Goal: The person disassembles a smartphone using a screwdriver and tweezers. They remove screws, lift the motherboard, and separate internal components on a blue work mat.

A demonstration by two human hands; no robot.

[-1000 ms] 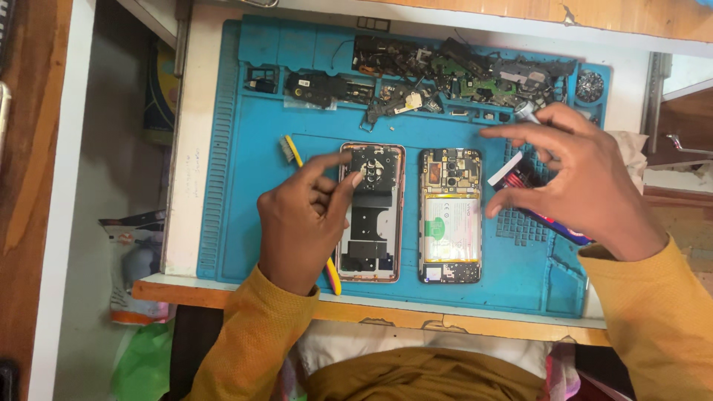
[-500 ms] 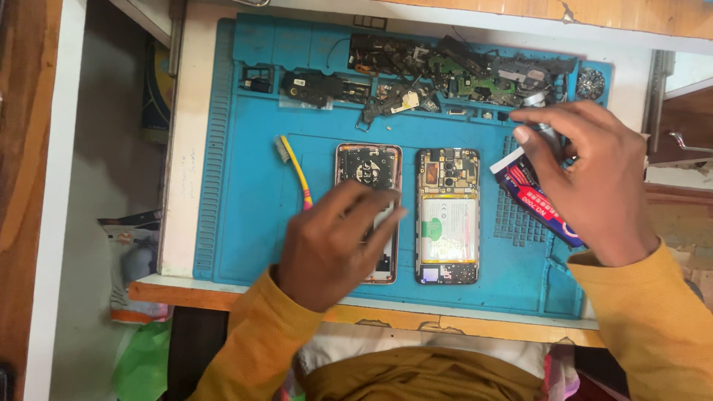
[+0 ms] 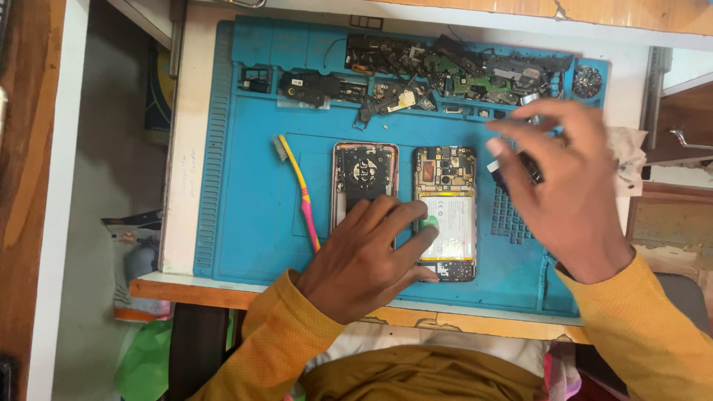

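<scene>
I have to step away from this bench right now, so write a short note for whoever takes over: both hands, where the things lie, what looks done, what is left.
Left hand: flat across the lower ends of both phones, fingertips on the opened phone with its battery showing.
Right hand: raised over the mat's right side, gripping a small dark item, blurred.
Back frame lies left of the opened phone; toothbrush further left; loose parts along the blue mat top.
Done: phone opened.
Left: both halves still apart.
</scene>
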